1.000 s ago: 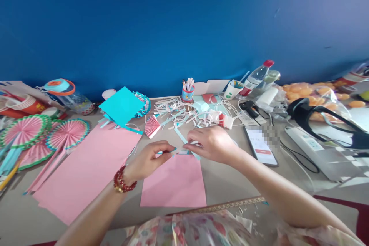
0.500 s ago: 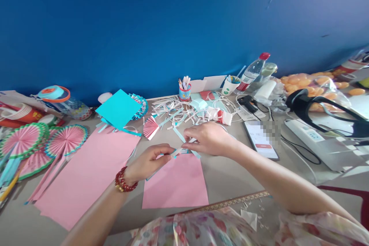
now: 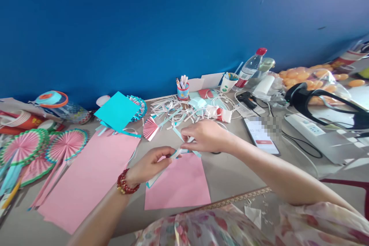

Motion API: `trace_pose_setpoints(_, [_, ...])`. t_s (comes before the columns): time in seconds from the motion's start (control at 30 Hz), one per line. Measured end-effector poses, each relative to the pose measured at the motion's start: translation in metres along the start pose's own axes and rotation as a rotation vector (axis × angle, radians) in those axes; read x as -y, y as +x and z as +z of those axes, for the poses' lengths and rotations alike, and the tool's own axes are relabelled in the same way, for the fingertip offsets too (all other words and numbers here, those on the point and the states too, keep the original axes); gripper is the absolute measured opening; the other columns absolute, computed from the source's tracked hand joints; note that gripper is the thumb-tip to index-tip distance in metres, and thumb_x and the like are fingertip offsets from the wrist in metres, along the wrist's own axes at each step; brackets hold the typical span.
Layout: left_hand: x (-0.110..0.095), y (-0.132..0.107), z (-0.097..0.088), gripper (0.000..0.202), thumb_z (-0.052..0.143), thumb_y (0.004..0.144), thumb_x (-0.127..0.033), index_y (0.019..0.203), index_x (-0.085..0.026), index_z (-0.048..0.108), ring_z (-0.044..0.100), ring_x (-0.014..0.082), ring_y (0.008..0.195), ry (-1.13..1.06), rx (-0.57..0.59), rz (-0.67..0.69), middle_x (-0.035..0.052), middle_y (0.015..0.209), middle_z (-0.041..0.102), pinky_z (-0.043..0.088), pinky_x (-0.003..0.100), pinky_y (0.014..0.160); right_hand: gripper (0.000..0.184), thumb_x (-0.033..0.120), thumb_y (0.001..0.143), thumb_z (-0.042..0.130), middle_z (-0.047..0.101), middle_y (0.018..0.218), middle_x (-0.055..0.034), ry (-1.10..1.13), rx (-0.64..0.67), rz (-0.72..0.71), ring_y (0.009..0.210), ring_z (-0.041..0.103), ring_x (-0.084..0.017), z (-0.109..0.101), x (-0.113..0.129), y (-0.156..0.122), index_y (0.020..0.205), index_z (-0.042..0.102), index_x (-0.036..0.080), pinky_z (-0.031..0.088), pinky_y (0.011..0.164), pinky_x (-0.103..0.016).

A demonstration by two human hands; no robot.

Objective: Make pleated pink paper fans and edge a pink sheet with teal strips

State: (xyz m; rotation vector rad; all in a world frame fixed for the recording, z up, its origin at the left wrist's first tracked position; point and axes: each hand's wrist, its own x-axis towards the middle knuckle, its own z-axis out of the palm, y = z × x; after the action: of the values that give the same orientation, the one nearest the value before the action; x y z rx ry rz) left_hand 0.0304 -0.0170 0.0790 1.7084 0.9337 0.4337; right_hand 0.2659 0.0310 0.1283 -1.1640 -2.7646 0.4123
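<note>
My left hand (image 3: 151, 163), with a red bead bracelet on its wrist, pinches a thin blue and white paper strip (image 3: 159, 173) that runs down over the small pink sheet (image 3: 179, 184). My right hand (image 3: 206, 136) is closed on the strip's other end, just right of the left fingertips. Both hands hover above the top edge of the small pink sheet on the grey table (image 3: 230, 173). A pile of cut paper strips (image 3: 175, 111) lies just beyond the hands.
A large pink sheet (image 3: 86, 177) lies left, with pink pleated fans (image 3: 43, 148) beyond it. A cyan square (image 3: 117, 111), a small folded fan (image 3: 150, 128), a pen cup (image 3: 182, 91), a bottle (image 3: 249, 69), a phone (image 3: 261, 136), a power strip (image 3: 314, 134) and black headgear (image 3: 317, 102) crowd the table.
The left hand has drawn down and a little left, pulling the strip out longer over the small pink sheet. The right hand stays pinched on its end. The view shifted slightly.
</note>
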Motion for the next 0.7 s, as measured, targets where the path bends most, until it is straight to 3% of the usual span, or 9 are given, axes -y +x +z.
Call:
trace_pose_setpoints(0.17, [-0.002, 0.005, 0.004, 0.028, 0.049, 0.087, -0.022, 0.108, -0.017, 0.066, 0.061, 0.0215, 0.099, 0.136, -0.078, 0.008, 0.0068, 0.105, 0.068, 0.047, 0.031, 0.088, 0.022, 0.041, 0.086, 0.064, 0.068, 0.07, 0.001, -0.036, -0.021, -0.008, 0.06, 0.055, -0.012, -0.006, 0.004, 0.0, 0.079, 0.065, 0.02, 0.017, 0.054, -0.025])
trace_pose_setpoints(0.37, [-0.007, 0.01, 0.006, 0.029, 0.047, 0.095, -0.037, 0.095, -0.017, 0.068, 0.058, 0.0179, 0.085, 0.065, -0.107, 0.077, 0.0058, 0.091, 0.063, 0.048, 0.028, 0.078, 0.022, 0.041, 0.084, 0.064, 0.068, 0.068, 0.001, -0.056, -0.029, -0.011, 0.058, 0.052, -0.011, -0.012, 0.009, 0.001, 0.076, 0.064, 0.021, 0.016, 0.053, -0.026])
trace_pose_setpoints(0.57, [-0.003, 0.008, 0.006, 0.038, 0.045, 0.097, -0.043, 0.086, -0.014, 0.067, 0.046, 0.0104, 0.064, -0.116, -0.058, -0.032, 0.0028, 0.079, 0.06, 0.042, 0.023, 0.059, 0.019, 0.037, 0.084, 0.062, 0.067, 0.068, 0.0001, -0.069, -0.016, 0.004, 0.057, 0.05, -0.011, -0.015, 0.013, 0.003, 0.075, 0.064, 0.02, 0.017, 0.055, -0.026])
trace_pose_setpoints(0.7, [-0.004, 0.007, 0.006, 0.04, 0.046, 0.096, -0.044, 0.084, -0.013, 0.067, 0.04, 0.0085, 0.059, -0.152, -0.045, -0.069, 0.0019, 0.077, 0.058, 0.036, 0.022, 0.054, 0.019, 0.039, 0.084, 0.064, 0.068, 0.071, 0.0002, -0.065, 0.022, 0.016, 0.059, 0.052, -0.012, -0.017, 0.014, 0.004, 0.077, 0.065, 0.021, 0.017, 0.055, -0.026])
